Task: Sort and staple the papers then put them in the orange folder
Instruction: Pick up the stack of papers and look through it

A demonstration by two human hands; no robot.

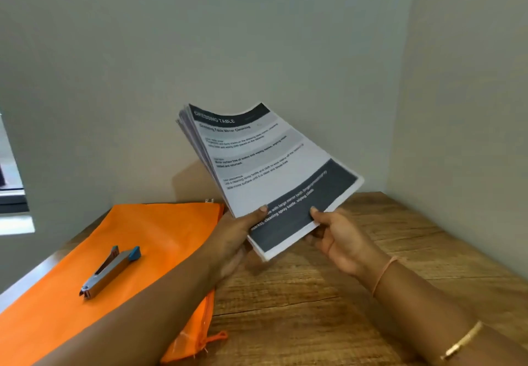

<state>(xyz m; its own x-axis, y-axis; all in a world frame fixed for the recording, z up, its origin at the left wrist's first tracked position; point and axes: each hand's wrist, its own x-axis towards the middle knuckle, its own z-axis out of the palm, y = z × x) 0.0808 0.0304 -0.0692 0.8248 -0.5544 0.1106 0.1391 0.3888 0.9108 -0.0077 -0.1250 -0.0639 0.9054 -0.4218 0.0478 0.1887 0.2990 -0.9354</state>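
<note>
Wooden table (343, 294) set in a corner of pale grey walls (200, 37), with the orange folder (160, 240) lying flat on its left part. A grey stapler (110, 271) with blue ends rests on the folder, apart from both hands. To the right of the folder and above it, a stack of papers (265, 165) is held clear of the table, tilted, its top sheet headed "DRESSING TABLE". The left hand (237, 234), at the folder's right edge, grips the stack's lower edge, thumb on the printed face. The right hand (340, 240), farther right of the folder, grips the same edge likewise. A window frame (11, 165) shows left of the folder. The wood grain is bare to the folder's right. A gold bracelet (463, 342) circles the right forearm.
</note>
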